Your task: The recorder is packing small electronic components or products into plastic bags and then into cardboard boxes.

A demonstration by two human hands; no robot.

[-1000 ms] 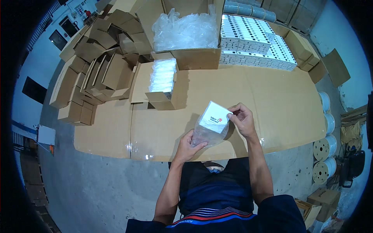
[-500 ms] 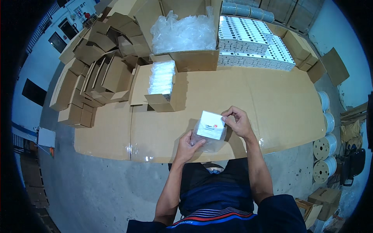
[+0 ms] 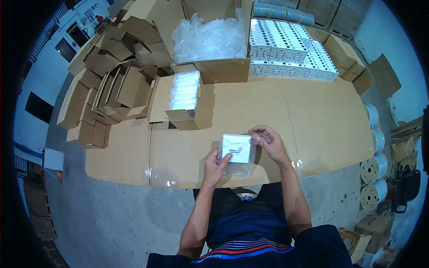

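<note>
A small white box with a red mark on its face sits inside a clear plastic bag just above the cardboard-covered table. My left hand grips the box and bag from the lower left. My right hand pinches the bag's upper right edge beside the box.
A small open carton packed with bagged white boxes stands ahead on the left. Behind it a large carton holds clear bags. Rows of white boxes lie at the back right. Empty cartons pile up left; cable spools stand right.
The box and bag have come down from a raised, tilted hold to lie lower and flatter near the table. Both hands lowered with it.
</note>
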